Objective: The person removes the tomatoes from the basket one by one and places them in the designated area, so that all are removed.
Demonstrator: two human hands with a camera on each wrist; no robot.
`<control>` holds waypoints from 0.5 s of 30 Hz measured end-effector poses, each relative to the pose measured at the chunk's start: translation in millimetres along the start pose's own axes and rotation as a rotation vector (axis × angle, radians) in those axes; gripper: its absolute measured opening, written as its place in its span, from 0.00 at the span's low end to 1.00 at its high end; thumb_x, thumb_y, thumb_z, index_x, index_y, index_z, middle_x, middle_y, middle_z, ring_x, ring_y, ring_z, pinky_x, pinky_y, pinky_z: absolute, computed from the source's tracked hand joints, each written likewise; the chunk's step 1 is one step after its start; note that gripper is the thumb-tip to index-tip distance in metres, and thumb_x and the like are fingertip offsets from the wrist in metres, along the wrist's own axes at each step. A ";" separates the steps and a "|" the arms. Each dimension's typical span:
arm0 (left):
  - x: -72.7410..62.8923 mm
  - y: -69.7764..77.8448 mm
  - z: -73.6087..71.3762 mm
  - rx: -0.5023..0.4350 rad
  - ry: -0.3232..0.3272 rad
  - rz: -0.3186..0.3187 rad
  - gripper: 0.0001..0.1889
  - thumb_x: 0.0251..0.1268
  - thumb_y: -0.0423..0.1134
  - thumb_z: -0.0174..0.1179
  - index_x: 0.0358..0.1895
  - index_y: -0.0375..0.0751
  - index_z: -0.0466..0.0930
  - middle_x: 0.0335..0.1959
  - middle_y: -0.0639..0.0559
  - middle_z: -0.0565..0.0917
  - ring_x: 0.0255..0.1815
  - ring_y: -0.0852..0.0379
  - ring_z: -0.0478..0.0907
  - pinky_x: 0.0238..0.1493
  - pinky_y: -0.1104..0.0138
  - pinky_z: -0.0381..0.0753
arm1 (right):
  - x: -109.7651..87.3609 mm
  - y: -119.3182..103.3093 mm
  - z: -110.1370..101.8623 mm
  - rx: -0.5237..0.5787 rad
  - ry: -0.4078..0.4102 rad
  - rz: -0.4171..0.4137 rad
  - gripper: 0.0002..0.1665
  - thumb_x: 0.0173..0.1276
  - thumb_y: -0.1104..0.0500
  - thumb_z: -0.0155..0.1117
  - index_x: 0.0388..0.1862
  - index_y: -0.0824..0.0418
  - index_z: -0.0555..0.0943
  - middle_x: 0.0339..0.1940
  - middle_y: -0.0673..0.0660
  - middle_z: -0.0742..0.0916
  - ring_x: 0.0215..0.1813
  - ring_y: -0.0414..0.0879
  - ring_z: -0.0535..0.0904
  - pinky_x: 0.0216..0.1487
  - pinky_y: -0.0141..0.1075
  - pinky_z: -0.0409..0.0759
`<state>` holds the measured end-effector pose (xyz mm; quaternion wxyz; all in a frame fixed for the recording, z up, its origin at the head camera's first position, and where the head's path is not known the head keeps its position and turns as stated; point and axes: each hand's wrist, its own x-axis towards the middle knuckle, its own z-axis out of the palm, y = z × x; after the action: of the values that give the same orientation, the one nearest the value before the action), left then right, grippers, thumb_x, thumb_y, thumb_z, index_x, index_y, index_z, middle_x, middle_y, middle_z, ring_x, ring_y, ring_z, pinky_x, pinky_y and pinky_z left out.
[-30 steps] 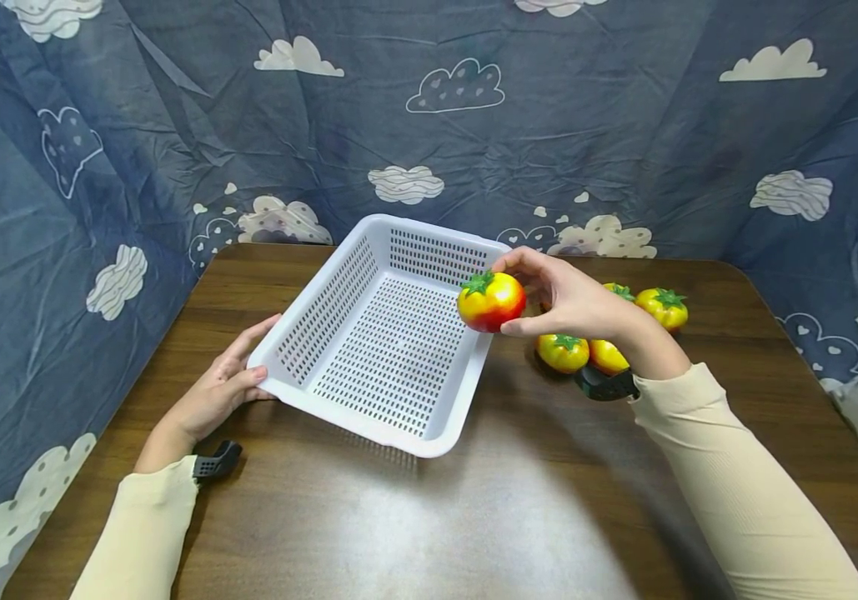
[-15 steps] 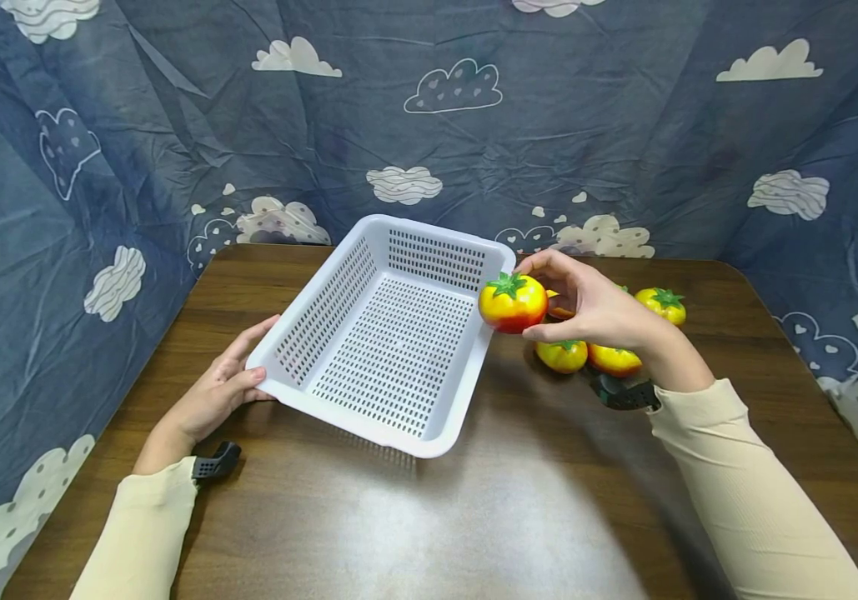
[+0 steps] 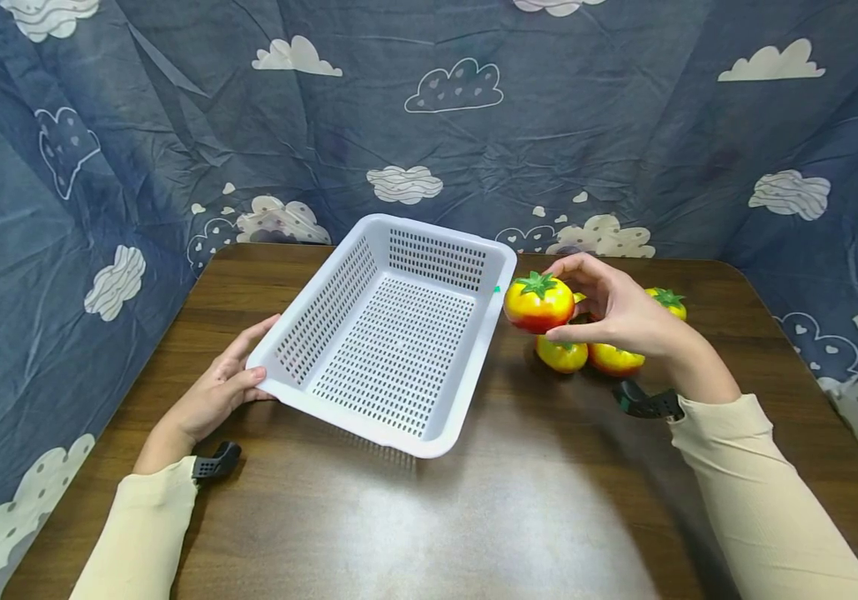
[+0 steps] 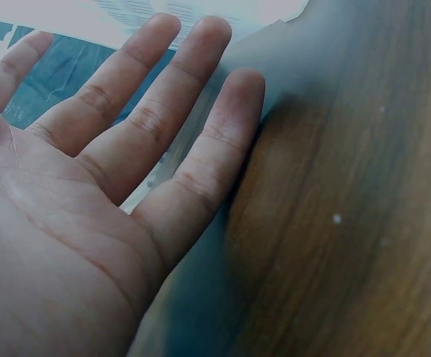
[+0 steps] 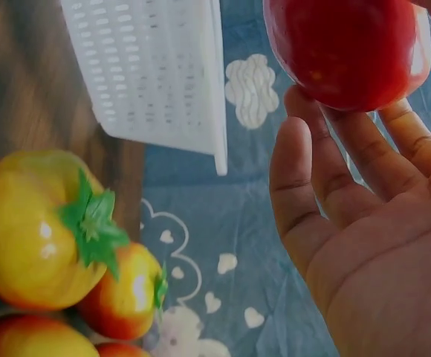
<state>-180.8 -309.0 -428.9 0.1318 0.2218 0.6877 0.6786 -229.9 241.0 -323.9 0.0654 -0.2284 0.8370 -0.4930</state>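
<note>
In the head view my right hand (image 3: 616,312) holds a yellow-and-red tomato (image 3: 539,304) with a green leafy top, thumb below and fingers behind it. The tomato is just right of a white perforated basket (image 3: 398,358), over the tabletop. From the right wrist view, the tomato's red underside (image 5: 342,52) shows at the fingertips. My left hand (image 3: 211,392) grips the basket's near left corner, thumb on the rim and fingers along its outside. Those fingers (image 4: 152,123) look nearly straight in the left wrist view; the thumb is out of sight there.
Several more tomatoes sit together on the brown wooden table (image 3: 308,517), partly behind my right hand; one tomato (image 3: 562,355) is at the front left of the group. A blue cloud-print curtain (image 3: 429,150) hangs behind the table. Each wrist wears a black band (image 3: 646,403).
My right hand has moved right with the tomato, from over the basket's right side to beside its rim. My left hand and the basket stay nearly still.
</note>
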 end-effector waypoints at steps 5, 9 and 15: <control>0.3 0.0 0.3 -0.006 -0.001 -0.001 0.37 0.83 0.26 0.44 0.89 0.56 0.50 0.73 0.58 0.77 0.61 0.59 0.86 0.53 0.66 0.89 | -9.2 6.7 -6.4 0.020 0.042 0.028 0.40 0.59 0.70 0.82 0.67 0.58 0.74 0.60 0.51 0.86 0.58 0.42 0.85 0.60 0.25 0.82; 0.4 -0.3 -0.1 -0.005 -0.002 0.003 0.37 0.83 0.26 0.44 0.89 0.56 0.50 0.72 0.57 0.77 0.61 0.59 0.86 0.53 0.66 0.89 | -16.0 11.7 -12.1 0.010 0.067 0.047 0.40 0.59 0.70 0.83 0.68 0.58 0.74 0.59 0.48 0.87 0.58 0.40 0.85 0.61 0.23 0.81; 0.0 -0.9 -0.4 -0.004 -0.002 0.001 0.37 0.84 0.26 0.43 0.89 0.56 0.50 0.73 0.57 0.77 0.61 0.59 0.86 0.54 0.66 0.89 | -28.1 23.0 -22.6 -0.003 0.097 0.077 0.41 0.61 0.70 0.81 0.70 0.56 0.73 0.61 0.45 0.86 0.60 0.37 0.84 0.60 0.22 0.82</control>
<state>-181.1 -309.3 -429.7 0.1327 0.2225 0.6862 0.6797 -219.9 281.0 -335.4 0.0432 -0.1718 0.8480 -0.4995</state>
